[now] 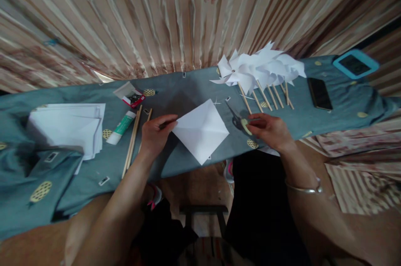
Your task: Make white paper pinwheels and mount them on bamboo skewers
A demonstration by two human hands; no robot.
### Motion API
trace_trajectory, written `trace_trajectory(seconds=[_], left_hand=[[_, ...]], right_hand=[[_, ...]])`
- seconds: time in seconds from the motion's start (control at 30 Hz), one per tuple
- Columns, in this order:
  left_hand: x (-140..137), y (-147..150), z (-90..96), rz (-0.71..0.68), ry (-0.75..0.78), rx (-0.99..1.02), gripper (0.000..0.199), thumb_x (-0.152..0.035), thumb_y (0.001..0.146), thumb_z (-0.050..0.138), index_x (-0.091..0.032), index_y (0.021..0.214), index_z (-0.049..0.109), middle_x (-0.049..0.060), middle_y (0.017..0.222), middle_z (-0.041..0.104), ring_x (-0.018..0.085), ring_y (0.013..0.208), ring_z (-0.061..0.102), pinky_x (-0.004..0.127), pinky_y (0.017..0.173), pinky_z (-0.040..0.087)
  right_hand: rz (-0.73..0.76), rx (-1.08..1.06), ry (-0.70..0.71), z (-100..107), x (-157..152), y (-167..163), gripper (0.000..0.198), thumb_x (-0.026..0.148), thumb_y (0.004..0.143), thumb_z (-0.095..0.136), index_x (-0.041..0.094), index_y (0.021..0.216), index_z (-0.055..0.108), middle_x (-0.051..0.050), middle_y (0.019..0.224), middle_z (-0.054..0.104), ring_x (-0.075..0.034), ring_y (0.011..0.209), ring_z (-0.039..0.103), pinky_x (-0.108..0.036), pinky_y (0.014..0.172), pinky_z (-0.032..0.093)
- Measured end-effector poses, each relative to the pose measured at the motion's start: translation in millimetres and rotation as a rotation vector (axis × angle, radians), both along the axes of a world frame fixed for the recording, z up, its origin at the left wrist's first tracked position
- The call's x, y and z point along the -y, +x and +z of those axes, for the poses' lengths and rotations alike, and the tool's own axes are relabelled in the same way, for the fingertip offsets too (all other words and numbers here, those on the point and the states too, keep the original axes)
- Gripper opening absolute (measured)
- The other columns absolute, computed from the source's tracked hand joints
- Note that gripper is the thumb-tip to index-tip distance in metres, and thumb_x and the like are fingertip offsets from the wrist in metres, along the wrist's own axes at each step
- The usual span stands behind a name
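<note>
My left hand pinches the left corner of a square sheet of white paper between thumb and fingers. The sheet is turned like a diamond, has faint crease lines and reaches past the table's front edge. To its right, my right hand has its fingertips closed at the yellow handle of a pair of scissors. The blades point away and to the left. Thin white paper scraps lie just beyond the sheet.
Several white paper pinwheels on wooden sticks lie at the back right, near a black phone and a blue-framed device. Leftward are loose sticks, a glue stick, a small red-and-white box and stacked paper.
</note>
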State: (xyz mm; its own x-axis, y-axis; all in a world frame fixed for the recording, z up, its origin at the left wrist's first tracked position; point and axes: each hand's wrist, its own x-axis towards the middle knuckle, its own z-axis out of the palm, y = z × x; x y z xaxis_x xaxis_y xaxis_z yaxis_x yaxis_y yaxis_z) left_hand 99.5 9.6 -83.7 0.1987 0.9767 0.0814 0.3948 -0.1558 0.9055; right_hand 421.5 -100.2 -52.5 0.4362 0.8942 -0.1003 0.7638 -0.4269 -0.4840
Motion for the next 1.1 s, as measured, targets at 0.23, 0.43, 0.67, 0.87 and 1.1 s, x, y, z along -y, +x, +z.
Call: trace_trajectory(seconds=[0.23,0.43,0.67,0.87,1.1], left_hand=[[10,-2,18.3,0.049,-0.157,0.224,0.019,-0.034,0.074,0.074,-0.024,0.09,0.081,0.003,0.094,0.081,0.025,0.094,0.073,0.041,0.093,0.057],[11,-8,27.0,0.02,-0.156,0.263,0.022,-0.034,0.074,0.077,-0.023,0.093,0.081,0.005,0.095,0.08,0.027,0.094,0.073,0.043,0.09,0.058],[13,-11,30.7,0.034,-0.182,0.287,0.023,-0.033,0.07,0.079,-0.024,0.091,0.081,0.004,0.094,0.08,0.027,0.092,0.072,0.042,0.088,0.058],[14,-8,29.3,0.112,-0.259,0.442,0.028,-0.031,0.067,0.083,-0.021,0.093,0.08,0.005,0.091,0.078,0.022,0.084,0.071,0.036,0.079,0.057],[12,-4,24.4,0.141,-0.508,0.9,0.038,-0.033,0.065,0.089,-0.027,0.098,0.072,0.001,0.102,0.076,0.022,0.094,0.069,0.032,0.075,0.055]], right_hand=[[-0.016,-0.877,0.336,10,-11,-2,0.045,0.047,0.07,0.084,0.025,0.107,0.071,-0.005,0.088,0.078,-0.022,0.078,0.074,-0.036,0.064,0.059],[-0.01,-0.912,0.381,7,-27,-17,0.056,0.04,0.063,0.089,0.026,0.114,0.069,-0.001,0.089,0.077,-0.021,0.086,0.074,-0.042,0.079,0.061],[0.139,-1.05,0.194,8,-35,-53,0.076,0.036,0.056,0.092,0.024,0.125,0.063,0.004,0.075,0.075,-0.017,0.073,0.07,-0.033,0.072,0.058],[0.096,-1.121,0.195,7,-41,-73,0.073,0.031,0.051,0.094,0.02,0.117,0.066,0.011,0.057,0.064,-0.009,0.054,0.058,-0.023,0.058,0.047],[0.0,-1.127,0.32,4,-56,-92,0.065,0.034,0.043,0.093,0.019,0.1,0.066,0.011,0.058,0.065,-0.007,0.049,0.052,-0.022,0.052,0.043]])
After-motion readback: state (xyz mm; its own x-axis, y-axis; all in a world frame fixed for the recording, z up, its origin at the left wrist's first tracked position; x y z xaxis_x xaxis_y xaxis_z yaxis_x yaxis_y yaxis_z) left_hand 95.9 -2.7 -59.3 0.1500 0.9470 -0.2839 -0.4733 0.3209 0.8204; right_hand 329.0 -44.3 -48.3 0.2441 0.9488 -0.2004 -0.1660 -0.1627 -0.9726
